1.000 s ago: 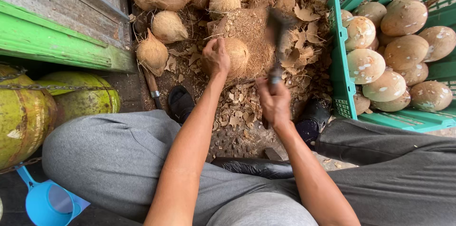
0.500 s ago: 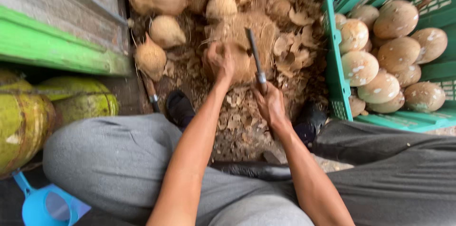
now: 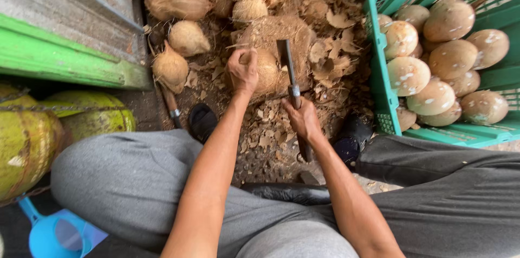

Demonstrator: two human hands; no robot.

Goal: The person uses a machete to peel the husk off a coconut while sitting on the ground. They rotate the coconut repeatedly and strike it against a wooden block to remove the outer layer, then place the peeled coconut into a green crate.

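Observation:
My left hand grips a brown husked coconut that rests on a fibre-covered chopping block between my knees. My right hand is shut on the handle of a cleaver; its dark blade points away from me and lies against the right side of the coconut. Both forearms reach forward over my grey trousers.
A green plastic crate of peeled pale coconuts stands at the right. Several husked coconuts lie at the top left among husk chips. Green coconuts, a blue scoop and a green-edged board are at left.
The cleaver, raised and blurred a second ago, has come down onto the coconut's right side. My left hand has kept its hold on the coconut.

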